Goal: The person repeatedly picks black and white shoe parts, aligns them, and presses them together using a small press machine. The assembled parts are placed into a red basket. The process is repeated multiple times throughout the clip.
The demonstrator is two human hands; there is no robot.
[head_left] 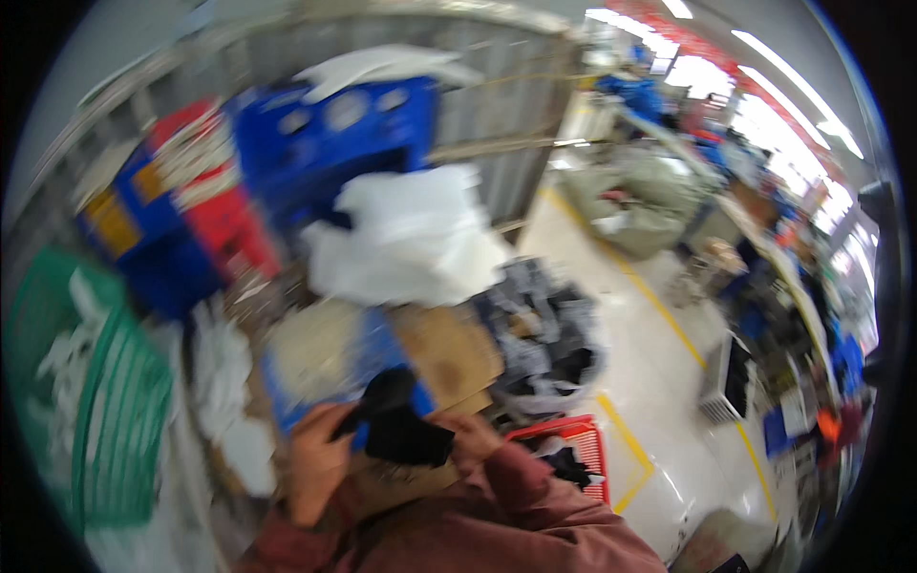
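A small black piece of knitted fabric, which looks like a sock [406, 432], is stretched between my two hands in front of my body. My left hand [320, 460] pinches its left end, with the fingers bent round the fabric. At the opposite edge, my right hand [472, 441] grips it with curled fingers. Motion blur hides the finer detail. Beneath and beyond the fabric lie a blue plastic-wrapped pack with pale contents [315, 351] and a brown cardboard piece [447, 355].
White bags [406, 239] and blue bins [334, 129] stand ahead. Green baskets [119, 420] are at the left. At the right are a sack of grey and black fabric pieces [540, 329] and a red basket [594, 441]. Yellow lines [659, 306] mark the floor beyond.
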